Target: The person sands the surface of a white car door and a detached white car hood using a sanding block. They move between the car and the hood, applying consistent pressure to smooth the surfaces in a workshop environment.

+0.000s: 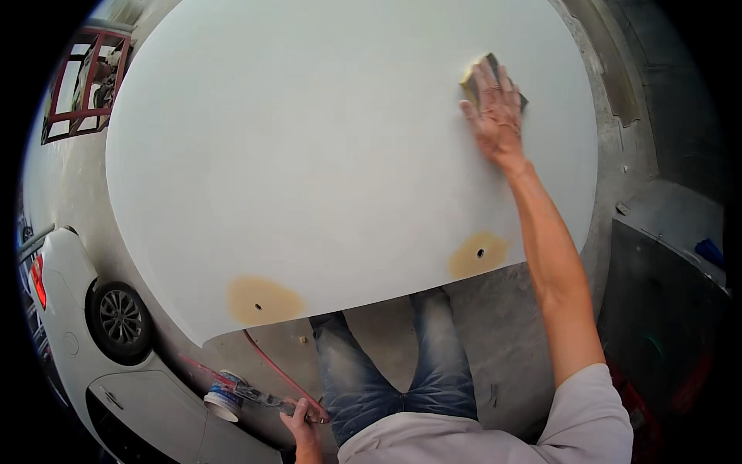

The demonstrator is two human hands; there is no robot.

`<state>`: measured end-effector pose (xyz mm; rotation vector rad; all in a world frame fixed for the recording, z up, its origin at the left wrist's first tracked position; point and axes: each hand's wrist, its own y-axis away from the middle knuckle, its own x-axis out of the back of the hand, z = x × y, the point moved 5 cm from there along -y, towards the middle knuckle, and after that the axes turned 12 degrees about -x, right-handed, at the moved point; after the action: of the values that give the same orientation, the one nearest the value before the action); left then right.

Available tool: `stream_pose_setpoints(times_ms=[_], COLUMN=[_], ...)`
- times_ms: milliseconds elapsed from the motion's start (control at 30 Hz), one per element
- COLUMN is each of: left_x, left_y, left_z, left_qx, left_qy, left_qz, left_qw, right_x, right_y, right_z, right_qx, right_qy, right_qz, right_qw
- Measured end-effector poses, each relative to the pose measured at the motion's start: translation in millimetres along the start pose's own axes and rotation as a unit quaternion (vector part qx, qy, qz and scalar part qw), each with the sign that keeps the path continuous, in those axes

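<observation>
Right hand (495,108), fingers spread flat, presses a yellow-and-grey sanding sponge (473,77) onto the large white primed car panel (309,155), upper right. Left hand (300,424), fingers closed, grips a red-hosed air tool (232,390) below the panel.

I am stretching my right arm far forward and up, bare from a short grey sleeve, elbow nearly straight, and my right hand (495,108) is lying palm down with the fingers spread and pressing flat. I am keeping my left arm low and close to my body, so only the wrist is showing at the bottom edge. My left hand (300,424) is curling its fingers in a closed grip, knuckles turned upward.
</observation>
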<state>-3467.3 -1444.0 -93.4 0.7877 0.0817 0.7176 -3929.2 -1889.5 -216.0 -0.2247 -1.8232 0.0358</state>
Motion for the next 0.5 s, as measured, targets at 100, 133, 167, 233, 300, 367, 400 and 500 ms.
stream_pose_setpoints(times_ms=[100,133,167,233,300,367,400,500], left_x=[-9.8,-5.4,-1.7,9.8,33.3,62.5,74.5,115.0], left_y=[15.1,16.1,14.5,11.1,12.2,11.1,7.5,4.3], left_z=[-19.7,-29.2,-35.6,-48.0,-54.9,-54.7,-54.1,-56.8], left_qx=[-0.011,-0.01,-0.005,0.021,0.045,0.06,0.055,0.04], left_qy=[-0.021,-0.034,-0.034,-0.022,-0.009,0.011,0.032,0.096], left_qz=[-0.06,-0.083,-0.098,-0.088,-0.057,-0.007,-0.003,0.01], left_qw=[0.998,0.996,0.995,0.996,0.997,0.998,0.998,0.995], right_x=[3.4,5.4,8.3,3.9,-9.0,-15.6,-14.7,-39.0], right_y=[54.2,85.6,122.6,182.5,187.5,157.4,139.5,112.2], right_z=[150.1,207.2,263.5,324.8,291.8,169.4,103.0,-94.4], right_qx=[-0.128,-0.204,-0.27,-0.35,-0.356,-0.317,-0.257,-0.065], right_qy=[0.001,-0.006,0.007,0.035,0.042,0.04,0.031,0.048], right_qz=[0.03,0.021,0.012,0.03,0.053,0.057,0.054,0.04], right_qw=[0.991,0.979,0.963,0.936,0.932,0.946,0.964,0.996])
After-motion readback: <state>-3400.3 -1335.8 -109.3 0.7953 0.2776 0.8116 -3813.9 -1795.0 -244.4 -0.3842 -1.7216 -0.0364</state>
